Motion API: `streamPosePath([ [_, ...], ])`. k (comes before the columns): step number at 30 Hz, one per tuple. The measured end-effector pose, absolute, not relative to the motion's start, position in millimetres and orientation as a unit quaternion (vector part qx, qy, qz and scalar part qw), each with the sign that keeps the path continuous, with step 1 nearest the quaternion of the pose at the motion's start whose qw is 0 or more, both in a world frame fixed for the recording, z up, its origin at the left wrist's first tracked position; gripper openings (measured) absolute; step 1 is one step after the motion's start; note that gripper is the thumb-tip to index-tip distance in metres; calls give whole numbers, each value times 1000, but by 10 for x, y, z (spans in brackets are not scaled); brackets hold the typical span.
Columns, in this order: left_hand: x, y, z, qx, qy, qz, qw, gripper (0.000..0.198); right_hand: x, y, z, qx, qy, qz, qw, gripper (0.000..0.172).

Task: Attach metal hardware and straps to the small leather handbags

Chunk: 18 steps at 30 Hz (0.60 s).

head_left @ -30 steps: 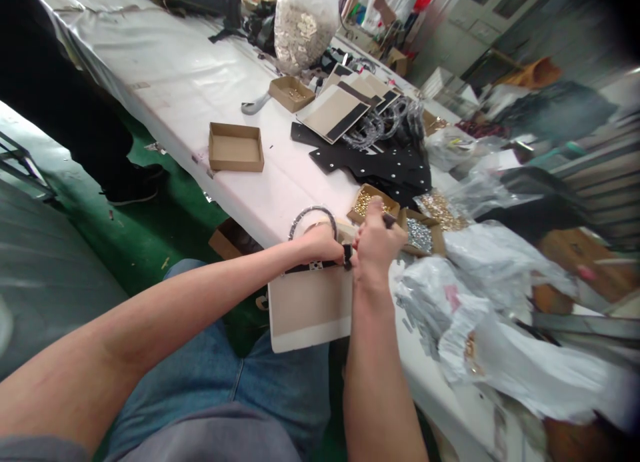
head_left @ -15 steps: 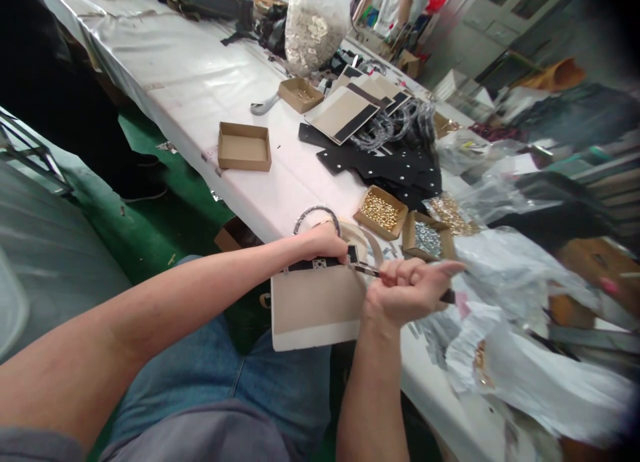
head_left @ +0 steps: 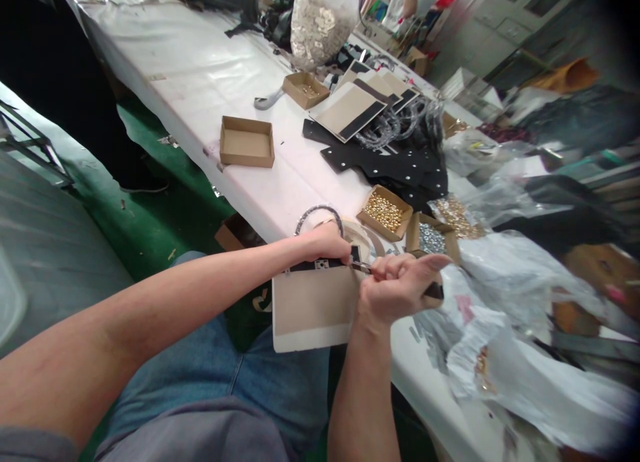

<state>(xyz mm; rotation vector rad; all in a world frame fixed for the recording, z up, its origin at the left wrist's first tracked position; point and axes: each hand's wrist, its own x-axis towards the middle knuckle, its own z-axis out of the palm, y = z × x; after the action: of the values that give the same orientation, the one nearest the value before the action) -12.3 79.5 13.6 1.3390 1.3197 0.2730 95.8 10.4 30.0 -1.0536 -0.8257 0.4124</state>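
A tan card point(head_left: 313, 305) with a black strip along its top and a white bottom edge hangs over the table's near edge above my lap. My left hand point(head_left: 327, 243) is closed on the card's top edge, pressing on the black strip. My right hand point(head_left: 400, 285) is closed round a slim dark-handled tool point(head_left: 434, 291). The tool's metal tip point(head_left: 364, 267) touches the right end of the black strip. Two small open boxes lie just beyond my hands, one with gold studs point(head_left: 384, 213) and one with silver studs point(head_left: 431, 235).
On the long white table point(head_left: 200, 82) stand an empty cardboard box point(head_left: 247, 142), a second small box point(head_left: 305, 89), stacked tan cards point(head_left: 350, 109), black studded sheets point(head_left: 395, 169) and a full clear bag point(head_left: 325, 22). Crumpled plastic bags point(head_left: 505, 302) crowd the right. Another person's legs point(head_left: 75, 115) stand at the left.
My right hand came down from over the stud boxes and turned sideways, bringing the tool's tip to the strip's right end. My left hand kept hold of the card.
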Motion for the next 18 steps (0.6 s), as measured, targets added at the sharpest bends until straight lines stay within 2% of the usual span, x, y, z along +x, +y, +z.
streamPosePath([
  [12, -269, 919, 151, 623, 484, 116, 603, 32, 994, 479, 336, -581, -383, 237, 678, 66],
  [18, -247, 834, 140, 594, 506, 138, 610, 32, 1217, 950, 548, -614, -387, 380, 573, 72],
])
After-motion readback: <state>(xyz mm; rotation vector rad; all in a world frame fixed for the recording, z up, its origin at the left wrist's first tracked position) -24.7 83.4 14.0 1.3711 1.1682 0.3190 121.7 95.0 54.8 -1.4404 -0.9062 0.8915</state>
